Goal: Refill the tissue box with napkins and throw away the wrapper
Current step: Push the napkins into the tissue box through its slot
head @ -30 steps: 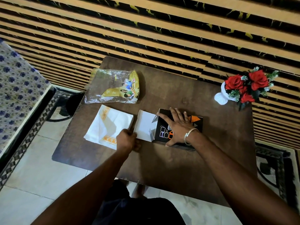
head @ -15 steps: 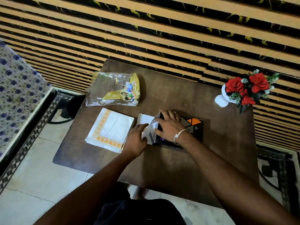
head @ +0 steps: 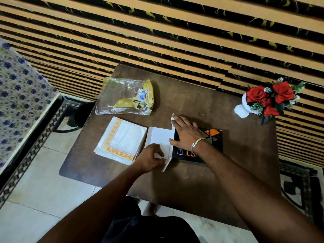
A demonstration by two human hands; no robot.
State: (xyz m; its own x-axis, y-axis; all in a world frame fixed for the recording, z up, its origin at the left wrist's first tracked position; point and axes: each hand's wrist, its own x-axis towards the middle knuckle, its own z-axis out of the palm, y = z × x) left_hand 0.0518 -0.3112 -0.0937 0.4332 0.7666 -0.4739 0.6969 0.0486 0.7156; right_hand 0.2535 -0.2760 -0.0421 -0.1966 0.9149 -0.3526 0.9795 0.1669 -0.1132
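Observation:
A black tissue box with orange triangles lies flat on the brown table. Its left end is open, and a white flap is spread out on the table. My right hand rests palm down on the box's top, thumb at the open end. My left hand has its fingers curled on the near part of the flap. A stack of white napkins with an orange border lies just left of the flap. The clear and yellow wrapper lies crumpled behind the napkins.
A white vase of red roses stands at the table's far right corner. A slatted wall runs right behind the table. A blue-patterned cloth surface is at the left, with pale floor tiles between it and the table.
Half a second ago both hands met at the box's open end with the flap raised. The flap now lies flat, my left hand has drawn back onto it, and my right hand sits on the box top.

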